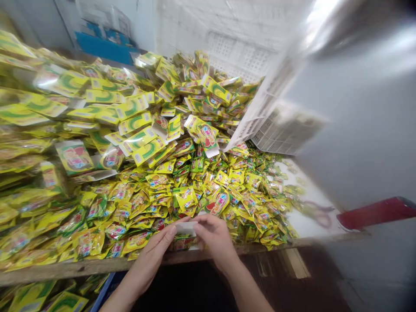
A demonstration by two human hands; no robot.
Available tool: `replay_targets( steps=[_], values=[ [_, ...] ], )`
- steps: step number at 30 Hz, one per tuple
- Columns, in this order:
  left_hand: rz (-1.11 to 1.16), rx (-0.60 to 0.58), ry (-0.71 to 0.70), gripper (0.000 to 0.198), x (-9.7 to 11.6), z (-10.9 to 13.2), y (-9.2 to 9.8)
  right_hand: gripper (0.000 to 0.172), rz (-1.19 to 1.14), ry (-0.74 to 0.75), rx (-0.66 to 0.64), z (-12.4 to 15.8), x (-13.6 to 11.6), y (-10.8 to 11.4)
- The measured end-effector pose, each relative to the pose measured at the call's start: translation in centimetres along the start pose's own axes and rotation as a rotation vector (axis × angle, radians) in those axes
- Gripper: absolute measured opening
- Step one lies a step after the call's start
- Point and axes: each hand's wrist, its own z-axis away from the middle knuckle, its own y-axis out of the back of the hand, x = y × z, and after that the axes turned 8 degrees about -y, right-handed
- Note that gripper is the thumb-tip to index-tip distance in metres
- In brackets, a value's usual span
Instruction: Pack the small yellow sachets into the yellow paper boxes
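Observation:
Both hands hold a small yellow-green carton (186, 228) near the front edge of the table, with its pale flap towards me. My left hand (158, 245) grips its left side, thumb near the flap. On the other side, the fingers and thumb of my right hand (215, 237) are closed on the carton's right end. My fingers cover much of it. Just beyond lies a heap of small shiny yellow and green sachets (143, 201); one printed watermelon pack (218, 200) lies right behind my right hand.
Flattened and open yellow cartons (136, 143) pile up at the left and back. A white plastic crate (260, 108) lies tipped over the heap. Blurred scissors (320, 214) and a red object (377, 213) are at the right. More cartons (29, 297) sit below the table's wooden edge (81, 267).

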Motion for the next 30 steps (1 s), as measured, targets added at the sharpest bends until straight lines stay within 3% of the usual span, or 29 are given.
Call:
replay_targets(
  steps=[3,7,10,14,17,22,27,30],
  values=[
    [0.010,-0.053,0.041,0.034,0.6,-0.2,0.4,0.016,-0.003,-0.055,-0.157,0.0,0.7,-0.3],
    [-0.050,0.154,-0.035,0.029,0.6,-0.6,0.6,0.017,0.121,0.169,-0.068,-0.8,0.0,-0.7],
    [-0.141,0.280,-0.133,0.023,0.1,-0.6,0.5,0.018,0.046,0.128,-0.069,-1.5,-0.4,-0.9],
    [-0.220,0.311,-0.184,0.025,-0.1,-0.6,0.0,0.019,-0.020,0.071,-0.040,-1.8,-0.1,-1.2],
    [-0.275,0.275,-0.242,0.026,0.0,-1.0,-0.2,0.016,-0.060,0.053,-0.009,-1.9,0.1,-1.3],
    [-0.363,0.147,-0.467,0.014,0.1,-1.9,0.4,0.013,-0.038,0.093,0.008,-2.1,0.0,-0.8],
    [-0.404,0.094,-0.609,0.022,-0.1,-1.6,1.2,0.010,0.240,0.467,0.043,-1.4,0.0,-0.6],
    [-0.430,0.066,-0.629,0.023,-0.1,-1.4,1.3,0.015,0.325,0.564,0.008,-0.8,-0.1,-0.4]
  ],
)
